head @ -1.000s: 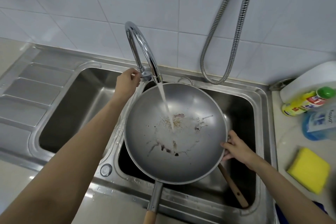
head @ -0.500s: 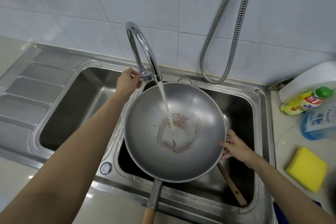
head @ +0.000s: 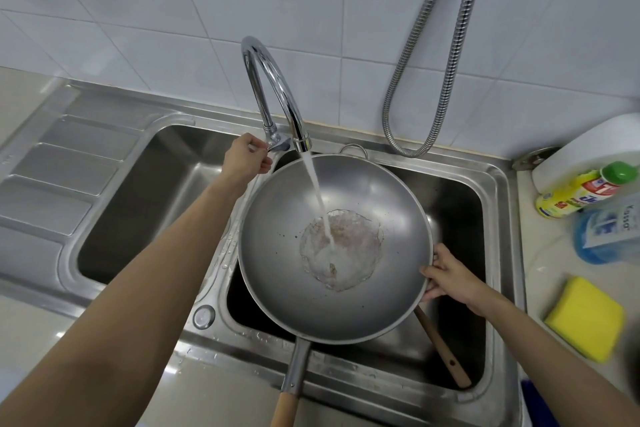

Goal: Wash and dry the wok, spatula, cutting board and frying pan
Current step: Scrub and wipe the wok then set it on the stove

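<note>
The wok (head: 334, 246) sits at the centre of the frame over the right basin of the sink (head: 498, 180), its long wooden-tipped handle (head: 289, 388) pointing to the lower edge. Water from the faucet (head: 273, 87) falls into its bowl and pools there over brownish residue. The left hand (head: 246, 159) is curled round the faucet lever (head: 278, 146) just left of the spout. The right hand (head: 446, 276) grips the wok's rim at its right side, fingers hooked over the edge.

The wok looks like stiff, fairly heavy metal, and wet steel with water in it will likely be slippery and prone to tip. The long handle, steadied at the rim or at the small loop handle (head: 352, 149) at the far edge, seems the safest hold. A wooden handle (head: 441, 347), probably the spatula's, lies in the basin under the wok. A yellow sponge (head: 587, 317) rests on the table at lower right.
</note>
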### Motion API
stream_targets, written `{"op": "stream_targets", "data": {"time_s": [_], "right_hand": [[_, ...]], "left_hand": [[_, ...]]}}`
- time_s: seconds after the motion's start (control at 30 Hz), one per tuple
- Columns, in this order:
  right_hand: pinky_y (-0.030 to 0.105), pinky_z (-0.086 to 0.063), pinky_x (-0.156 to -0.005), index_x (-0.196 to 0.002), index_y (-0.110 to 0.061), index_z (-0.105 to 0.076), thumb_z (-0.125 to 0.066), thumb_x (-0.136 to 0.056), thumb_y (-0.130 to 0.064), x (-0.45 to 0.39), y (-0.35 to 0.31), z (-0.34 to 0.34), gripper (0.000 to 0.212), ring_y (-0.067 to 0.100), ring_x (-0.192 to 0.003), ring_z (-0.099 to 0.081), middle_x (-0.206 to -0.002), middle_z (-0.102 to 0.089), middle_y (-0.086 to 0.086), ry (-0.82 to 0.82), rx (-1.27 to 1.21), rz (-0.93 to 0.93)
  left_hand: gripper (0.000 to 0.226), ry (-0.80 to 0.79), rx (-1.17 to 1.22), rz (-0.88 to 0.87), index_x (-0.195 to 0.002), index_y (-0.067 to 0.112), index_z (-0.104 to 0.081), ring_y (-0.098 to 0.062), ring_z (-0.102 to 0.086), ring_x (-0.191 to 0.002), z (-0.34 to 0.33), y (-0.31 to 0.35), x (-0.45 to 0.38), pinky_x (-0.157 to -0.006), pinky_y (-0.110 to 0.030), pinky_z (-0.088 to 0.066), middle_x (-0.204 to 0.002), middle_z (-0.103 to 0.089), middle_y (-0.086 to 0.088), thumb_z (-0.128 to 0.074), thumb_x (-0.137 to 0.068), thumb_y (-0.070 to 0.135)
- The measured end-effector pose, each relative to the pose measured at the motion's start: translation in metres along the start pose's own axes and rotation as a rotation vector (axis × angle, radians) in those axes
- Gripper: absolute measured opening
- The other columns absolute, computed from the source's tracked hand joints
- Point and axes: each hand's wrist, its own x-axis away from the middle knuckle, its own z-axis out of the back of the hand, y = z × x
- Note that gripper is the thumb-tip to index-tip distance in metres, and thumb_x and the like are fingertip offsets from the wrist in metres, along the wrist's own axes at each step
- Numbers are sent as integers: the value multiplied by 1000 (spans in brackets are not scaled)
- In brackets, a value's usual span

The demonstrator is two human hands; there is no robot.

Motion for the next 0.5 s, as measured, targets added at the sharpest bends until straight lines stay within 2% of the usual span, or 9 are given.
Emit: {"op": "stream_targets", "data": {"time_s": [0.13,0.5], "right_hand": [[44,-59,-75,-123,-17,-35,-49,-96,-6,-1,0,0,32,32,-78,-72,-105,-66,15,-5,3,-4],[45,-59,-75,-123,-17,-36,-49,-96,-6,-1,0,0,32,30,-78,-72,-105,-64,14,4,19,-2]], "left_hand": [[18,-6,10,24,-82,14,-52,-24,-63,-68,0,-4,1,-68,-33,-56,-76,-62,-16,-48,-93,1],[23,-17,9,51,-81,16,-51,-22,-62,-65,-2,-7,5,-65,-30,-56,-73,-61,-16,-46,-94,-2]]}}
